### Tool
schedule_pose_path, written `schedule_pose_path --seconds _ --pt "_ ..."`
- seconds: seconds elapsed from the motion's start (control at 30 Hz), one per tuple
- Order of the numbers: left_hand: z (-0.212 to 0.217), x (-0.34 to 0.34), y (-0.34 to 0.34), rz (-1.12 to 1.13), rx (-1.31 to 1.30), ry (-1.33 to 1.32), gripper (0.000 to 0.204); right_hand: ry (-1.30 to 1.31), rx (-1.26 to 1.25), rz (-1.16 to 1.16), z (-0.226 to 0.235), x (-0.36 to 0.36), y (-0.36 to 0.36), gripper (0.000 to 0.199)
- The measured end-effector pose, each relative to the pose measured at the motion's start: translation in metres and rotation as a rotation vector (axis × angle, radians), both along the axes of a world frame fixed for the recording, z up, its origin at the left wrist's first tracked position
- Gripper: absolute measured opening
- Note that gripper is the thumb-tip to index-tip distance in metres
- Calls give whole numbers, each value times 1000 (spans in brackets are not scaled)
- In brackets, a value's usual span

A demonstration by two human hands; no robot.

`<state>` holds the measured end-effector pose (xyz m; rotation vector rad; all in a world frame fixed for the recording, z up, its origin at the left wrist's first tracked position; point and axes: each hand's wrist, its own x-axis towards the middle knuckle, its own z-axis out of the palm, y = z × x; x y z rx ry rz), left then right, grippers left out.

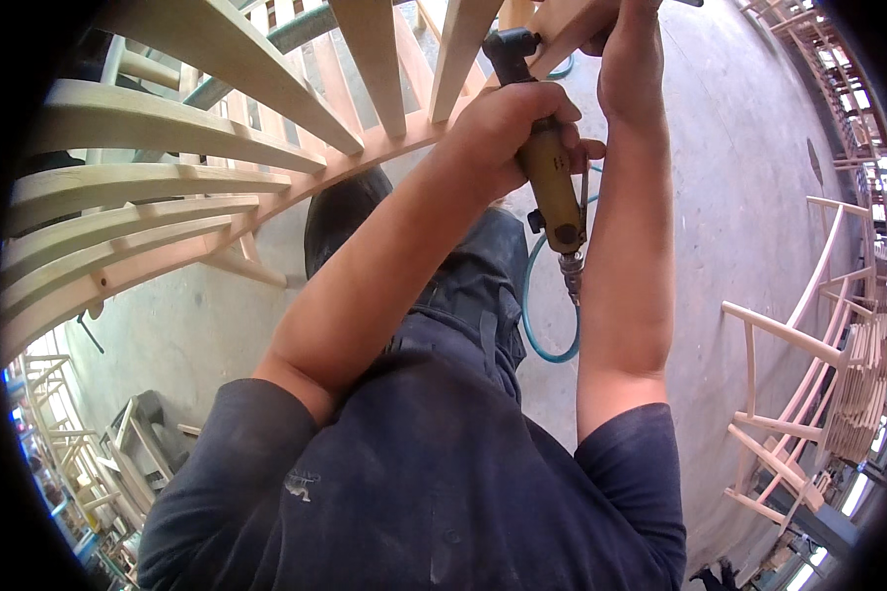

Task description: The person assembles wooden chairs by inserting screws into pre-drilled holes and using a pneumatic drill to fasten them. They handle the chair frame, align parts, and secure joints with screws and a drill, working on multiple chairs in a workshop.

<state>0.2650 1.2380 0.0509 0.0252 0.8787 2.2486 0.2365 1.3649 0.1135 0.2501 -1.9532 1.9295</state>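
My left hand (527, 128) is wrapped round an angled air tool (552, 182) with an olive-yellow body and a black head. The head is up beside a pale wooden frame (384, 143); I cannot tell whether they touch. Metal fittings at its lower end hang over the floor near my right forearm. Several flat slats (227, 74) fan out from the frame's curved rail. At the upper edge, my right hand (629, 39) is by a wooden piece (574, 30) of the frame. Its fingers are mostly cut off or hidden.
A teal air hose (530, 315) loops below the tool. Wooden chair-like frames (784, 340) and stacked parts stand at the right, with more frames (128, 438) at the lower left. My legs (483, 256) are close under the frame, over a grey concrete floor (719, 177).
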Motion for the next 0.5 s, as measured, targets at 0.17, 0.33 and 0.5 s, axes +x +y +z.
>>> schedule_pose_path --seconds 0.17,0.33,0.5 --pt "-3 1 3 -17 -18 -7 11 62 23 29 -8 -2 3 93" --pt "1 0 4 10 -32 39 11 152 67 33 -7 -8 3 95" --pt "-3 -2 4 -10 2 37 11 67 38 31 -3 -4 3 96"
